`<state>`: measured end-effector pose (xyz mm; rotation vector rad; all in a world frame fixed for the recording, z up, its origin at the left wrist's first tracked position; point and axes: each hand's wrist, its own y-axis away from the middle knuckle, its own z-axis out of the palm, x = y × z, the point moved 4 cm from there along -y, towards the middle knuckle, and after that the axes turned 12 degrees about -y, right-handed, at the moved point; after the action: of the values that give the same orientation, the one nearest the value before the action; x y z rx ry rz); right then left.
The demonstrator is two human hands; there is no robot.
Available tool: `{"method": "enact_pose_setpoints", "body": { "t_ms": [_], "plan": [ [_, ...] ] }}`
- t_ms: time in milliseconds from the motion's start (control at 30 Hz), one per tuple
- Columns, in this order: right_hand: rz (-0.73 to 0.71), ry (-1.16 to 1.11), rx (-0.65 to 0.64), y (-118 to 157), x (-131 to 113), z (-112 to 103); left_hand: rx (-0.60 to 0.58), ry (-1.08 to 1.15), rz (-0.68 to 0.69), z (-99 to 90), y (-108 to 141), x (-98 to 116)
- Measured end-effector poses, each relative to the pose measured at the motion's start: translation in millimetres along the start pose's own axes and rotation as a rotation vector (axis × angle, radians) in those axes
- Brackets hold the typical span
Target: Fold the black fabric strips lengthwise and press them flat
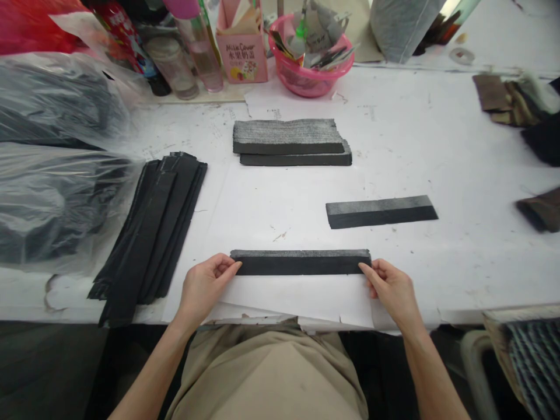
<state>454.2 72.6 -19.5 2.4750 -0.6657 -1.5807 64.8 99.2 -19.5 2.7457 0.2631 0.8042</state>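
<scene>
From the head camera, I have both hands at the lower centre of the frame, pinching a black strip (301,266) by its two ends. The left hand (209,280) has its thumb drawn in against the fingers with the strip's left end between them, and the right hand (391,287) has the same narrow pinch on the right end. The strip runs level, a grey band along its far edge, over the white tabletop (437,146); I cannot tell whether it lies fully flat. Right of centre I make out a lone two-tone piece (380,211), slightly tilted, and at upper centre a grey-and-black stack (289,137). On the left, a fanned pile (153,233) of black strips reaches the table's near edge, just beside a clear plastic bag (52,204). A pink basket (312,76) stands at the top, near a pink carton (242,55)
</scene>
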Motion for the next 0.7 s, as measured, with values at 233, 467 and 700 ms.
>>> {"method": "enact_pose_setpoints", "body": {
  "t_ms": [233, 467, 700],
  "plan": [
    [0.009, 0.03, 0.006, -3, 7, -1, 0.006, 0.026, -0.01, 2.8, -1, -1],
    [0.005, 0.09, 0.007, -6, 11, -2, 0.008, 0.039, -0.018, 3.4, -3, -1],
    [-0.013, 0.106, 0.012, -7, 9, -2, 0.006, 0.027, -0.029, 1.1, -3, 3]
  ]
}}
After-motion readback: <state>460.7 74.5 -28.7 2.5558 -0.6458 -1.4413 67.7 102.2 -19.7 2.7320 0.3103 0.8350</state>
